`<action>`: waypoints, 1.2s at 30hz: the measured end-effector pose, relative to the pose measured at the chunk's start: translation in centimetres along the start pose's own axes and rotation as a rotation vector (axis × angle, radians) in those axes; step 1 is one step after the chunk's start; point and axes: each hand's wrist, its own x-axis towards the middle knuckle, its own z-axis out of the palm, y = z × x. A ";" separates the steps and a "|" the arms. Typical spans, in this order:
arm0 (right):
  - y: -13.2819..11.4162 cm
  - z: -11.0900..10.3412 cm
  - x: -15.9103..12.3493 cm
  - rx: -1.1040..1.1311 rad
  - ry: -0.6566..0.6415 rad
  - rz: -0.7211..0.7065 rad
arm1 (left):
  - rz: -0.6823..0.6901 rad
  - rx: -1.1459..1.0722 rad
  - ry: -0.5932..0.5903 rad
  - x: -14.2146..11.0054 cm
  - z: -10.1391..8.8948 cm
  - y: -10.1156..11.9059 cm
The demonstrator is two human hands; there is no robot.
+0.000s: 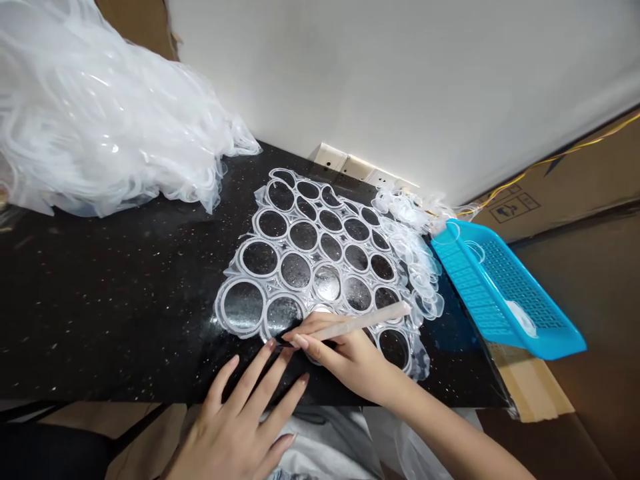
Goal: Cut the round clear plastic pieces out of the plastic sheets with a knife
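Note:
A clear plastic sheet (pixel 320 257) full of round cut-out rings lies on the black speckled counter (pixel 115 293). My right hand (pixel 350 357) is closed in a pinch on a pale, slim stick tool (pixel 365 322), its dark tip touching the sheet's near edge. My left hand (pixel 245 413) lies flat on the counter with fingers spread, its fingertips just beside the tool tip and the sheet's near edge. It holds nothing.
A big heap of thin clear plastic scrap (pixel 95 127) fills the back left. Loose clear discs (pixel 417 260) pile at the sheet's right side. A blue mesh basket (pixel 505 293) overhangs the counter's right end. Cardboard boxes (pixel 575 180) stand at right, a white wall behind.

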 end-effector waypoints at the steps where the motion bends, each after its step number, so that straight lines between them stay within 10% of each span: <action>1: 0.0 0.0 0.0 -0.005 -0.005 0.005 | 0.003 -0.003 0.006 0.0 0.0 0.0; 19: -0.8 3.6 -2.5 -0.673 0.152 -0.239 | -0.097 -0.063 0.048 -0.9 1.0 0.2; 36: 0.0 1.6 0.7 -0.655 0.240 -0.236 | -0.077 0.020 0.084 0.3 0.0 0.5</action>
